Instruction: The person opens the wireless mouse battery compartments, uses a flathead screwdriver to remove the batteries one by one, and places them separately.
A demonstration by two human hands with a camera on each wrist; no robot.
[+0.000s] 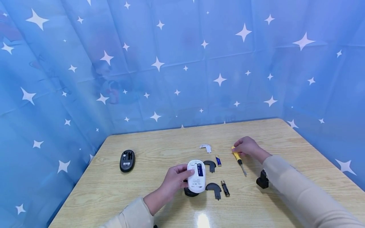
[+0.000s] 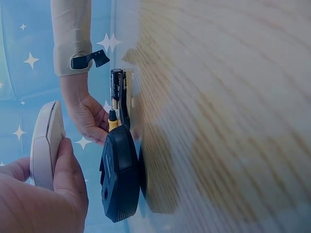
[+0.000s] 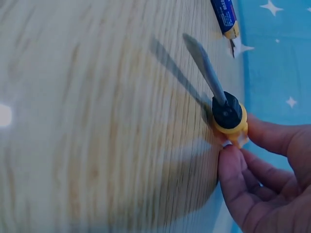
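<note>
My left hand (image 1: 176, 179) grips a white computer mouse (image 1: 194, 187) above the table, its underside turned up and a dark blue battery (image 1: 200, 170) in its open compartment. Partly hidden beneath it is a black mouse (image 2: 120, 174), on the tabletop. Over to the right, my right hand (image 1: 247, 146) pinches the yellow handle of a screwdriver (image 1: 237, 155) between thumb and fingers. In the right wrist view the metal shaft (image 3: 206, 70) points away from the hand, close to the wood. Nearest the screwdriver lies a blue battery (image 1: 218, 160).
Two black battery covers (image 1: 211, 166) (image 1: 214, 190) lie right of the white mouse, with a white cover (image 1: 206, 148) farther back. A black battery (image 1: 225, 188) is beside the nearer cover. Another black mouse (image 1: 127, 161) lies upside down at the left. A starry blue curtain (image 1: 182, 63) borders the table.
</note>
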